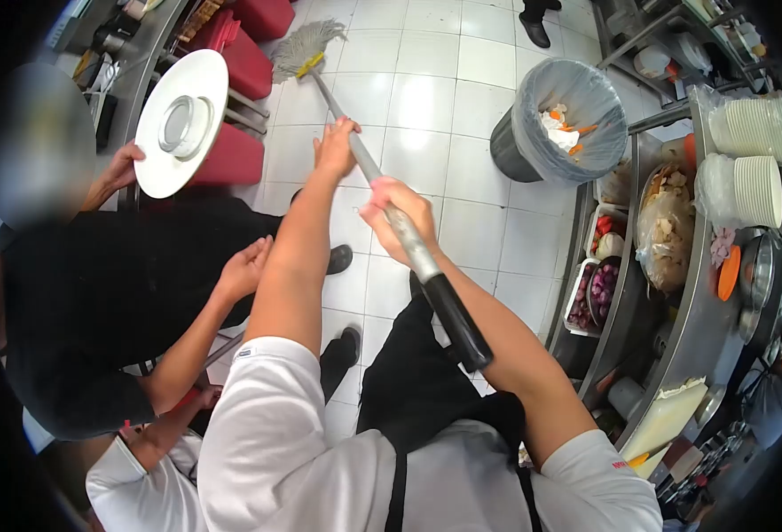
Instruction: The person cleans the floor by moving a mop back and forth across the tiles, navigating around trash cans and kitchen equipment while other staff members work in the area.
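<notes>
A mop (369, 164) slants across the middle of the head view, its grey string head resting on the floor tiles at the top. Its yellow clamp sits just above the strings' end of the pole, and the black grip reaches back toward my body. My left hand (336, 147) is closed on the pole farther down, nearer the strings. Closer to me, my right hand (401, 219) wraps around the metal part of the pole, ahead of the black grip.
On the left a co-worker in black holds a white plate (153, 133) near red bins (238, 155). A lined trash can (506, 146) stands at the right, beside metal shelves (675, 355) with vegetables and stacked bowls (757, 193). Another person's shoe (534, 31) shows at the top.
</notes>
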Motion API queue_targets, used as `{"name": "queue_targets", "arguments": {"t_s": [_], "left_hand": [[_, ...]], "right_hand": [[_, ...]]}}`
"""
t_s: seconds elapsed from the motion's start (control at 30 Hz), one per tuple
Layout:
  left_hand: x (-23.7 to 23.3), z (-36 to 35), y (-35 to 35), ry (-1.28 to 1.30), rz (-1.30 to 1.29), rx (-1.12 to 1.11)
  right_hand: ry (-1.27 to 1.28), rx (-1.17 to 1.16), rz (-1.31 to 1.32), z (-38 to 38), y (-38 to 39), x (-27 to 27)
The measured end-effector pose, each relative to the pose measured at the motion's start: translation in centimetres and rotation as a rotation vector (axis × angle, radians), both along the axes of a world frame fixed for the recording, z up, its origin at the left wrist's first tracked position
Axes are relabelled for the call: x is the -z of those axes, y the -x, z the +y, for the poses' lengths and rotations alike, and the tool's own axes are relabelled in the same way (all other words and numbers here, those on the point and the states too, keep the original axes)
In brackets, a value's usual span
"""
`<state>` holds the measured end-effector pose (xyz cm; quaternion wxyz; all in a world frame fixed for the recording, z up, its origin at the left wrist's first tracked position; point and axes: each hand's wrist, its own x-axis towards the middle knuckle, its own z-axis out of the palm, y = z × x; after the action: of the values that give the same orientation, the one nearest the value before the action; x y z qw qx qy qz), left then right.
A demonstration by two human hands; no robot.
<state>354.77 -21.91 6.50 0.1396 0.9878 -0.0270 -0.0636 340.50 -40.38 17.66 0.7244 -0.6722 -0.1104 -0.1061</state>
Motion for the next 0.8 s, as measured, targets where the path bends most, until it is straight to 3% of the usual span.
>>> {"name": "queue_targets", "arguments": {"t_s": [0.2,0.27,0.43,0.57,0.6,0.67,0.73,0.8], "left_hand": [[-2.9,-8.6,11.1,0.330,-0.367,0.166],[-6.1,-12.7,15.6,0.597,-0.443,0.206],[-15.6,-21.1,29.8,0.849,-0.327,0.393],[-21.9,-26.6,41.9,1.070,-0.117,0.649],[-23.3,-27.6,44.7,1.109,-0.035,0.721],[-24.4,-29.6,49.7,1.178,0.053,0.937],[-25.0,-31.4,54.7,1.289,0.127,1.075],[-24.9,-33.3,58.1,1.334,0.173,1.211]], "right_hand": [[0.099,0.070,-0.007,-10.3,9.2,-10.3],[0.100,0.098,-0.025,-14.0,13.1,-15.2],[0.058,0.176,-0.181,-21.2,25.1,-27.5],[0.202,0.161,-0.452,-24.7,35.8,-35.8],[0.136,0.134,-0.495,-24.8,38.7,-37.2],[0.007,-0.189,-0.470,-26.3,43.6,-40.0],[0.066,-0.502,-0.388,-29.3,48.5,-42.6],[0.101,0.103,-0.468,-24.5,54.8,-41.8]]}}
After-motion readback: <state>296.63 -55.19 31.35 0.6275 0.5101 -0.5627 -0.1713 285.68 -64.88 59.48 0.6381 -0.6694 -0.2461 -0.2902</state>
